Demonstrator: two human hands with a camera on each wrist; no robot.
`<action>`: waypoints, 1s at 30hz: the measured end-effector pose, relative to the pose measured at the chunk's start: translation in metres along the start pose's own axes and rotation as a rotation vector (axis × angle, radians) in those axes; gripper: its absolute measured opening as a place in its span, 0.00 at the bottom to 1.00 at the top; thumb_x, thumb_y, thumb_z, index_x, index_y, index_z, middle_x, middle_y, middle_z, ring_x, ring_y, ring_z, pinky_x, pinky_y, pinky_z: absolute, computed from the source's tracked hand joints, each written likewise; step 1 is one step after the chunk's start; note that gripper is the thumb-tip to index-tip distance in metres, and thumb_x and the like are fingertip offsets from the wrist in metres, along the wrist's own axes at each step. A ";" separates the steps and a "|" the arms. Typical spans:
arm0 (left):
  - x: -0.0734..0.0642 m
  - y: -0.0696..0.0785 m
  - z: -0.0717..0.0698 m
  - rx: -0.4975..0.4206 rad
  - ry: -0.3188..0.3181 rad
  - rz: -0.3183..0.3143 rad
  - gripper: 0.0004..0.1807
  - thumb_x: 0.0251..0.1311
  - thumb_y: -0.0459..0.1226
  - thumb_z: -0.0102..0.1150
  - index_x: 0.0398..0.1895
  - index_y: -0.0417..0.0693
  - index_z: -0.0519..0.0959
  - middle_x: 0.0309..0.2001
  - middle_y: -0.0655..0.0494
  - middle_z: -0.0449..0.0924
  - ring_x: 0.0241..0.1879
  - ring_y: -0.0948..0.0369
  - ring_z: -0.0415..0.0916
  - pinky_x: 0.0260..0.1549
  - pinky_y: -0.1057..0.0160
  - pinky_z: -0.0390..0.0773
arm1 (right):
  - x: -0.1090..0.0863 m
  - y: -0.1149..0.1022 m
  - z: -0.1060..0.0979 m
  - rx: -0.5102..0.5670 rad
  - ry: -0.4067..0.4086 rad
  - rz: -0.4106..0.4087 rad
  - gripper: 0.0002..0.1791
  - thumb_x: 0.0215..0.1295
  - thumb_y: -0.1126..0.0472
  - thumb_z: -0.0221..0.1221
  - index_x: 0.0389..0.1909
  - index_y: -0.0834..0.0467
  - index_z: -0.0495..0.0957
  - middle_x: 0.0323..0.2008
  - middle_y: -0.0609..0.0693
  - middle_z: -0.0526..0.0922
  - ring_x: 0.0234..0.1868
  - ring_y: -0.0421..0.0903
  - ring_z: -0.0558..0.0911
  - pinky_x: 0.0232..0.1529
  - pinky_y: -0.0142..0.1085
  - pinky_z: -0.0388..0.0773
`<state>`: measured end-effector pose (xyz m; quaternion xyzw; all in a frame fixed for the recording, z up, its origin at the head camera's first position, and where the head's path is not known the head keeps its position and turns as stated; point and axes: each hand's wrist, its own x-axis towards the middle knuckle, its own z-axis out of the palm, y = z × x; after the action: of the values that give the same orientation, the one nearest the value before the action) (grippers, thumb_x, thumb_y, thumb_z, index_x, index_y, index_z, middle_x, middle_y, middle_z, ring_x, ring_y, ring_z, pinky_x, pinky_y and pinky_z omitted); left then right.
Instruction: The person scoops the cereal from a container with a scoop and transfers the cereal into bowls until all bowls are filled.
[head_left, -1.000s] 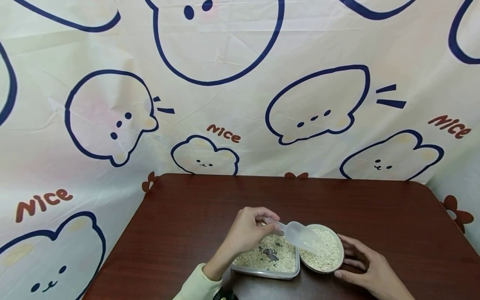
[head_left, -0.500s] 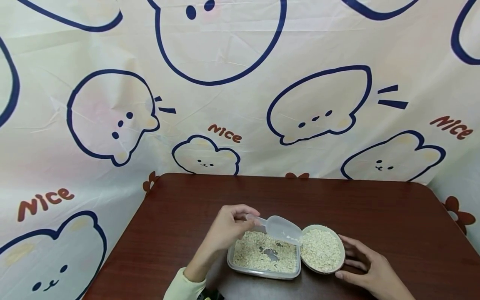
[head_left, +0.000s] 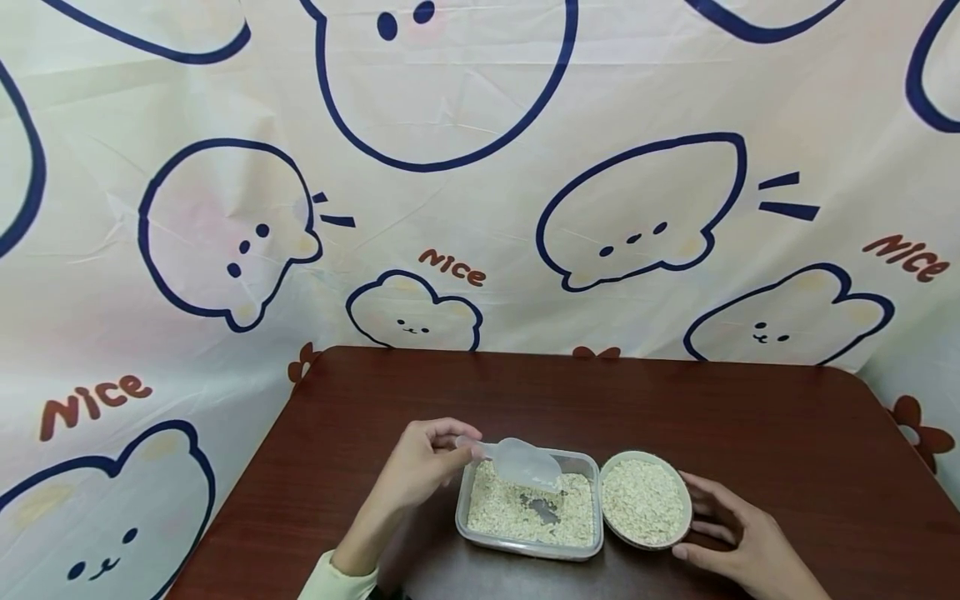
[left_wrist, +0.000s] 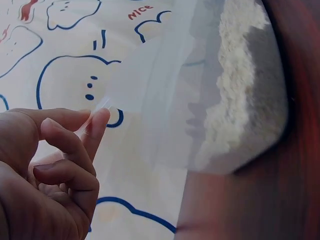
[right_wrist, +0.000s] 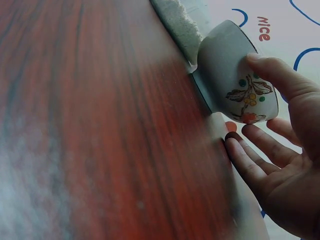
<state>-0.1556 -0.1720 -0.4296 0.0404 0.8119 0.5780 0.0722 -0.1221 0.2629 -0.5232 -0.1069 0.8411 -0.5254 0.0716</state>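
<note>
My left hand (head_left: 423,460) pinches the handle of a translucent plastic scoop (head_left: 527,465) between thumb and fingertips. The scoop is over a clear rectangular container (head_left: 525,547) of pale oat flakes (head_left: 498,512), where a patch of the bottom shows through. Close against the container's right side stands a round bowl (right_wrist: 220,55), white with a painted leaf and berry pattern, heaped with oats (head_left: 643,502). My right hand (head_left: 738,533) holds the bowl's right side, thumb at the near side and fingers spread along the wall.
Everything stands near the front of a dark red-brown wooden table (head_left: 360,400). Behind it and at both sides hangs a pale cloth (head_left: 480,208) with blue cartoon outlines and the word "Nice".
My left hand has drawn the scoop leftward, from above the bowl to above the container. The right hand stays at the bowl, and the bowl has hardly shifted.
</note>
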 end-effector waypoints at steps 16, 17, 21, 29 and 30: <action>-0.010 -0.022 -0.004 -0.030 -0.005 -0.039 0.11 0.64 0.33 0.74 0.45 0.35 0.87 0.22 0.56 0.78 0.15 0.68 0.63 0.16 0.71 0.63 | -0.001 0.001 -0.001 0.007 -0.003 0.047 0.49 0.56 0.54 0.81 0.78 0.51 0.69 0.62 0.19 0.73 0.55 0.24 0.81 0.49 0.31 0.88; -0.011 -0.023 -0.004 -0.031 -0.008 -0.040 0.12 0.64 0.33 0.74 0.46 0.34 0.87 0.23 0.57 0.78 0.15 0.68 0.63 0.17 0.71 0.64 | -0.001 0.001 -0.001 0.004 -0.002 0.044 0.49 0.56 0.55 0.81 0.78 0.52 0.69 0.62 0.19 0.73 0.55 0.24 0.82 0.49 0.31 0.88; -0.012 -0.025 -0.003 -0.021 -0.016 -0.040 0.12 0.65 0.33 0.73 0.47 0.34 0.87 0.23 0.60 0.80 0.16 0.68 0.64 0.17 0.71 0.64 | -0.001 0.001 -0.001 0.007 -0.005 0.047 0.49 0.56 0.54 0.81 0.78 0.52 0.69 0.62 0.18 0.73 0.55 0.24 0.82 0.50 0.31 0.88; -0.013 -0.025 -0.001 0.037 0.023 -0.034 0.11 0.63 0.34 0.74 0.46 0.39 0.88 0.23 0.60 0.79 0.17 0.68 0.65 0.17 0.71 0.64 | 0.000 -0.002 -0.002 0.014 -0.013 0.056 0.49 0.56 0.54 0.81 0.78 0.52 0.68 0.62 0.19 0.73 0.55 0.25 0.82 0.50 0.31 0.88; -0.014 -0.025 -0.001 0.047 0.030 -0.034 0.11 0.63 0.35 0.74 0.46 0.40 0.89 0.24 0.61 0.80 0.17 0.68 0.65 0.17 0.71 0.64 | 0.000 -0.002 -0.002 0.015 -0.013 0.057 0.49 0.56 0.54 0.81 0.78 0.52 0.68 0.62 0.19 0.73 0.55 0.25 0.82 0.50 0.31 0.88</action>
<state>-0.1419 -0.1829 -0.4515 0.0194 0.8269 0.5578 0.0688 -0.1225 0.2637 -0.5206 -0.0857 0.8395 -0.5285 0.0927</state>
